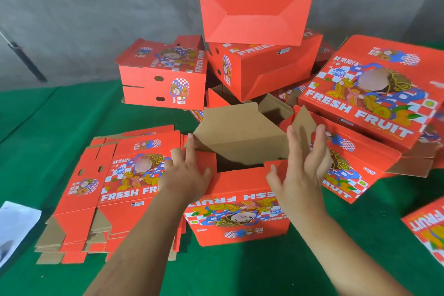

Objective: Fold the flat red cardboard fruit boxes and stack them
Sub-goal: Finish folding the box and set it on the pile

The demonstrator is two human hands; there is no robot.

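Red half-folded box [237, 202] between hands: left hand [185, 175] presses its left edge, fingers straight; right hand [300, 170] spread beside flap.

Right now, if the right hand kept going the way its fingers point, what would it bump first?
Probably the brown flap standing just beyond the right hand; its fingertips already look close, though depth is unclear.

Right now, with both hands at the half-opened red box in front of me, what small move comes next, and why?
Probably fold the raised brown cardboard flap down into the half-formed red printed cardboard box. The box's top is open, the flap stands up behind the opening, the left hand rests on the box's left edge, and the right hand is open beside the right flap, gripping nothing.
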